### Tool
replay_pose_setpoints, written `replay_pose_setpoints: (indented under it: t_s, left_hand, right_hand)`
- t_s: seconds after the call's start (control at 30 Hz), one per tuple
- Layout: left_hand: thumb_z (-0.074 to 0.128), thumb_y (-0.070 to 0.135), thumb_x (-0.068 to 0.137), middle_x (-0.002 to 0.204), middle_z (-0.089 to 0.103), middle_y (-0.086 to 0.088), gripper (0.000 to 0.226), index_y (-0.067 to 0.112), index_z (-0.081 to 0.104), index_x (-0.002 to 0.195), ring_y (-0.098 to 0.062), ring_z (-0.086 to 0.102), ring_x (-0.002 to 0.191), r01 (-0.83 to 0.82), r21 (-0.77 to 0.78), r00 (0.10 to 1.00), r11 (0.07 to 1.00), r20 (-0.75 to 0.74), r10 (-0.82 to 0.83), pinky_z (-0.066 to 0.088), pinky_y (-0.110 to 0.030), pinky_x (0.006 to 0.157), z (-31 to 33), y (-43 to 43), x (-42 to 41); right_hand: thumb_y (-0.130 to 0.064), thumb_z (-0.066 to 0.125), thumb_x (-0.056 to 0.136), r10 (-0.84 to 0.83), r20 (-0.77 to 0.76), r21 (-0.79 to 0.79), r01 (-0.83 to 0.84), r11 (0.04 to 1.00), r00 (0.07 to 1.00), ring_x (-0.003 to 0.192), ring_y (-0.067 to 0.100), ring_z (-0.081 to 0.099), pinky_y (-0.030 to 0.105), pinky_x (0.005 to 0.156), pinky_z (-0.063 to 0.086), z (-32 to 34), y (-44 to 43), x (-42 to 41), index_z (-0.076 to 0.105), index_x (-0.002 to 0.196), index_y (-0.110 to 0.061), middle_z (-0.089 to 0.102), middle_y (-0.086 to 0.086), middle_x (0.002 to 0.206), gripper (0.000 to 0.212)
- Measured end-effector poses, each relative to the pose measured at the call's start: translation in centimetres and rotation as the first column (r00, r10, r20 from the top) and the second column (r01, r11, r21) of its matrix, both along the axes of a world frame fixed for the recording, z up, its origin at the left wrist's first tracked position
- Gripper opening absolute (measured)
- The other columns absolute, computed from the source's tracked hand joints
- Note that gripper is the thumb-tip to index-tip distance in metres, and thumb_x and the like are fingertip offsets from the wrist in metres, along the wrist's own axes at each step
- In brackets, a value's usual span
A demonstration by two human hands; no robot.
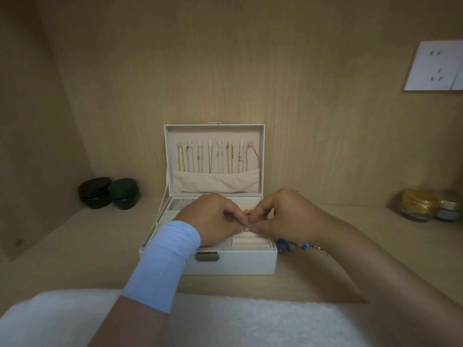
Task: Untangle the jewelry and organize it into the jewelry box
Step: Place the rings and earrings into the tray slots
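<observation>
A white jewelry box stands open on the wooden shelf. Several necklaces hang in a row inside its raised lid, above a cloth pocket. My left hand and my right hand meet over the box's tray, and both pinch a small silvery piece between the fingertips. A bit of gold jewelry shows in the tray just behind the fingers. Cream ring rolls lie below the hands. A tangle of blue beaded jewelry lies on the shelf right of the box, partly under my right wrist.
Two dark round jars sit at the back left. A glass jar with a gold lid and a small jar stand at the far right. A wall socket is on the back panel. White fluffy cloth covers the near edge.
</observation>
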State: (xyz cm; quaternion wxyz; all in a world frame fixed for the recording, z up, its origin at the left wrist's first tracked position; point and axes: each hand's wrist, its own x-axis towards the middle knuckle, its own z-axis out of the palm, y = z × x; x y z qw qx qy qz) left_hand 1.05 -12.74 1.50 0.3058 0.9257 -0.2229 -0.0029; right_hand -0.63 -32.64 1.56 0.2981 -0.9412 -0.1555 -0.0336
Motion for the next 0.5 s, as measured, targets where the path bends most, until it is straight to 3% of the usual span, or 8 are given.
replay_pose_setpoints:
  t_s: [0.1,0.23,0.33,0.5]
  left_hand:
    - [0.076,0.029,0.079,0.079,0.071,0.018,0.012,0.041,0.076,0.080,0.003,0.063,0.074,0.005,-0.014,1.000,1.000,0.009,-0.005,0.054,-0.022,0.079,-0.1,-0.1,0.0]
    - [0.076,0.035,0.078,0.079,0.069,0.025,0.010,0.044,0.076,0.081,0.007,0.061,0.076,0.003,0.054,1.000,0.999,0.014,-0.004,0.047,-0.015,0.074,0.1,-0.2,-0.2]
    - [0.074,0.043,0.078,0.082,0.068,0.025,0.004,0.044,0.075,0.081,0.007,0.059,0.077,-0.006,0.086,1.000,0.996,0.031,0.003,0.044,-0.015,0.071,0.2,-0.4,-0.3]
    - [0.067,0.039,0.082,0.083,0.066,0.022,0.003,0.038,0.070,0.081,0.005,0.058,0.070,-0.033,-0.050,0.993,0.998,0.109,0.038,0.049,-0.023,0.075,0.5,-2.4,-0.6]
  right_hand:
    - [-0.031,0.081,0.080,0.003,0.020,0.018,-0.003,1.000,1.000,0.079,-0.004,0.066,0.027,0.081,0.057,-0.2,0.2,0.0,0.080,0.080,-0.032,0.073,-0.017,0.079,0.002]
    - [-0.029,0.078,0.082,0.011,-0.008,0.000,-0.011,1.000,1.000,0.078,-0.005,0.066,0.026,0.080,0.057,-0.4,0.2,0.0,0.080,0.078,-0.033,0.073,-0.021,0.077,0.006]
    - [-0.028,0.076,0.087,0.051,-0.048,0.034,-0.050,0.998,0.998,0.066,-0.010,0.063,0.015,0.065,0.049,0.5,-0.6,-0.2,0.081,0.088,-0.030,0.075,-0.016,0.084,0.006]
    - [-0.023,0.076,0.087,-0.066,-0.006,0.037,0.067,0.997,0.998,0.073,-0.016,0.061,0.007,0.067,0.040,3.7,-5.7,0.3,0.078,0.089,-0.030,0.071,-0.020,0.084,0.007]
